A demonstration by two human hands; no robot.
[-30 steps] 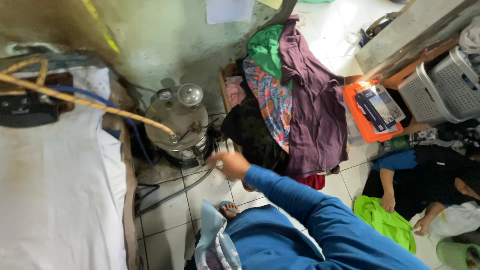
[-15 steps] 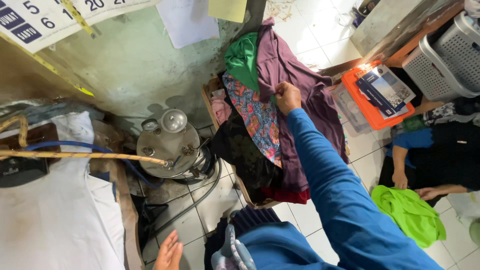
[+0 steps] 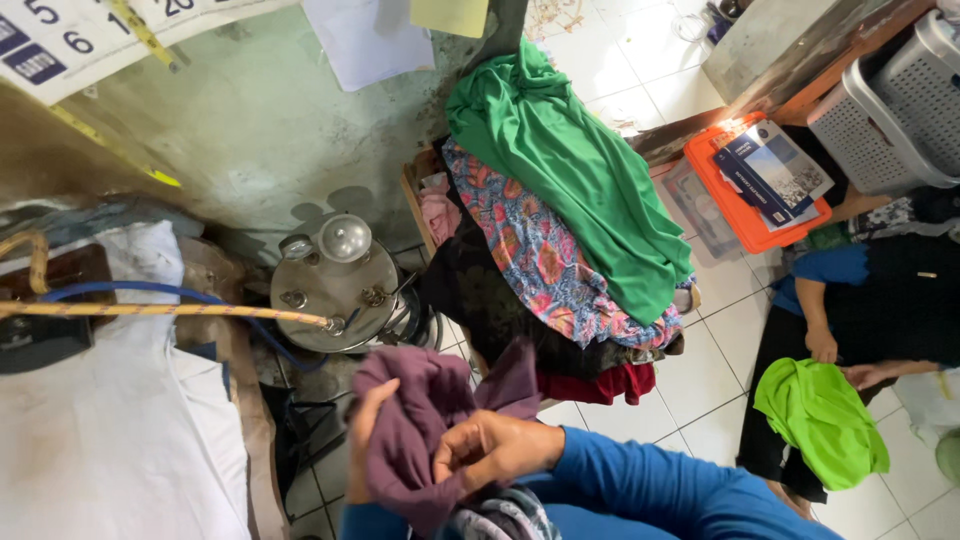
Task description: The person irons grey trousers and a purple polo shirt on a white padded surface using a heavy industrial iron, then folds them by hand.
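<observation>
The purple garment (image 3: pixel 420 420) is now off the clothes pile (image 3: pixel 560 250), leaving green cloth (image 3: pixel 560 160) on top. Both hands are gripping the purple fabric near the person's chest: left hand (image 3: pixel 362 440) beneath, right hand (image 3: pixel 495 450) pinching it, beside the steel boiler (image 3: pixel 335 285).

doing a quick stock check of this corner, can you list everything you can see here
purple garment: 1, dusky purple, bunched in both hands at bottom centre
green cloth: 1, bright green, top of the clothes pile
floral cloth: 1, multicoloured, under the green one
steel boiler tank: 1, silver, on the floor left of the pile
white padded board: 1, white, bottom left
orange lid: 1, orange, booklets on it, upper right
grey basket: 1, grey, top right
lime cloth: 1, lime green, by another person seated at right
left hand: gripping the purple garment
right hand: gripping it too, blue sleeve
</observation>
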